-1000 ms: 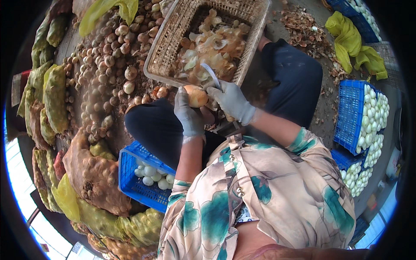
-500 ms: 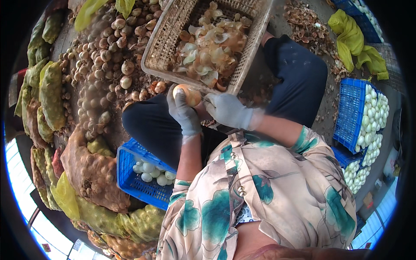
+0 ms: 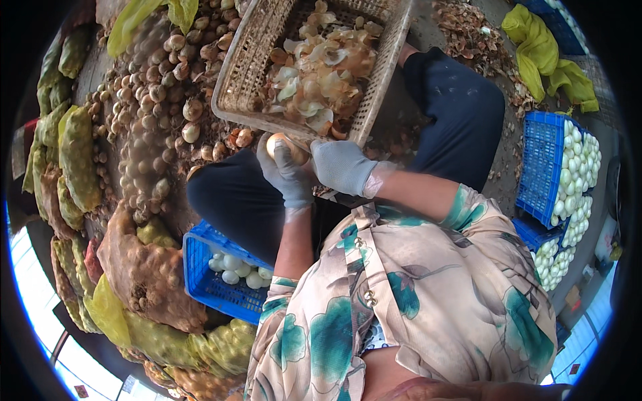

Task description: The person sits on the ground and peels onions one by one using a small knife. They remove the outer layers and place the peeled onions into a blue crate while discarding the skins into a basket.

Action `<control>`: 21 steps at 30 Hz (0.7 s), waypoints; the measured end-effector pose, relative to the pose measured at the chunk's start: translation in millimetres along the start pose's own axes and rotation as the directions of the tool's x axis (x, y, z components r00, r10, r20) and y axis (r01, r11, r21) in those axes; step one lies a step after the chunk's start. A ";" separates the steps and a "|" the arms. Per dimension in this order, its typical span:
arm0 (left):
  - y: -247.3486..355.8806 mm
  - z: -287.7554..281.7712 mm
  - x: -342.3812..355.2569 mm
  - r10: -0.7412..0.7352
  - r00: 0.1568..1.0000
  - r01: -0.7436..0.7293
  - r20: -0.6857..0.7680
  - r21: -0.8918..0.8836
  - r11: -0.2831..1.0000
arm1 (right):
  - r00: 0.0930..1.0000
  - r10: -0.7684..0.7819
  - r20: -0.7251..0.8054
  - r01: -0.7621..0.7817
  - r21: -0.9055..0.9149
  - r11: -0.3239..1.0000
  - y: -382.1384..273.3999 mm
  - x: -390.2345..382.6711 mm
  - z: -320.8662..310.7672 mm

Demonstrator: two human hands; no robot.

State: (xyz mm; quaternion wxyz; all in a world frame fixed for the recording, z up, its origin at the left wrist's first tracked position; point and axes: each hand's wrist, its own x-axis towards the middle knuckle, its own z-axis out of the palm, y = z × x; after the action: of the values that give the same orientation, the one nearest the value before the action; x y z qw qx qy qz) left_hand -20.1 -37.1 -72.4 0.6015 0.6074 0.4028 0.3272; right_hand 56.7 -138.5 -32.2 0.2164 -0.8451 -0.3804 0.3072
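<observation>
My left hand (image 3: 284, 170), in a grey glove, is closed around a yellow-brown onion (image 3: 278, 144). My right hand (image 3: 341, 164), gloved too, is closed on the knife seen a second ago, right beside the onion; its blade is hardly visible now. Just beyond both hands, a dirty pale plastic crate (image 3: 226, 87) holds loose onion skins (image 3: 321, 67). My legs in dark trousers lie spread either side of my hands.
Loose onions (image 3: 154, 93) and bulging mesh sacks (image 3: 83, 160) cover the left. A blue crate (image 3: 204, 294) by my left leg holds peeled onions. Blue crates (image 3: 535, 164) of white onions stand at right, with yellow mesh sacks (image 3: 535, 53) and scattered skins (image 3: 461, 40) above them.
The knife blade, raised over the onion a second ago, has come down out of clear view. My right hand has moved slightly left and turned over toward the onion; my left hand has shifted slightly left.
</observation>
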 end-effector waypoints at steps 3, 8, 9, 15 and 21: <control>1.2 -0.5 1.2 -0.010 1.000 0.010 0.001 0.002 1.000 | 0.999 -0.034 0.000 0.034 0.054 0.998 -2.4 -3.4 -4.1; 6.1 0.4 -1.7 -0.093 0.995 0.098 0.037 -0.147 0.984 | 0.999 -0.036 0.036 0.033 0.082 0.996 -1.7 -9.4 -6.3; 2.9 -0.3 -0.5 -0.080 0.996 0.083 0.029 -0.116 0.990 | 0.998 -0.065 0.017 0.064 0.081 0.995 1.2 -6.8 -4.5; -5.5 -2.7 1.5 -0.025 1.000 0.026 0.011 -0.064 0.998 | 0.994 0.050 0.092 -0.041 -0.095 0.995 -9.4 -5.5 -10.1; -11.0 -6.3 8.9 -0.086 0.996 0.084 -0.011 -0.131 0.988 | 0.992 0.016 0.125 -0.003 -0.105 0.994 -9.5 5.0 -12.3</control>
State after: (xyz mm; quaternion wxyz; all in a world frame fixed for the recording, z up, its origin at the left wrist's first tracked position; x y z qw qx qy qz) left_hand -22.5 -26.8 -83.7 0.6499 0.5461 0.4113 0.3320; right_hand 62.9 -130.4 -19.4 0.1461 -0.8360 -0.4049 0.3403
